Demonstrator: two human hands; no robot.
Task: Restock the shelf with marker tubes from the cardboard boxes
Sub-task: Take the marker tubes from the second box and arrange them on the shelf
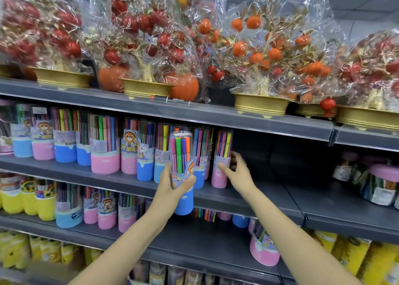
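— What could go wrong from here?

— My guess is the row tips. The pink-based tube (221,161) at the right end of the middle shelf (248,193) stands close to the front edge, and my right hand (236,170) is right against it. A careless nudge could push it off the lip or knock it into the blue-based tubes (199,155) to its left. The tube I am carrying could also clip the shelf above as it goes in, since the gap looks tight.

— And your hands?

— My left hand (172,189) is wrapped round the middle of a blue-based marker tube (182,172), thumb across the label, holding it upright in front of the shelf edge, not yet set down. My right hand has its fingers spread and lightly bent, fingertips touching the side of the pink-based tube; whether it truly grips it, I cannot tell. To the right of that tube the shelf is bare, so that is likely where mine belongs.
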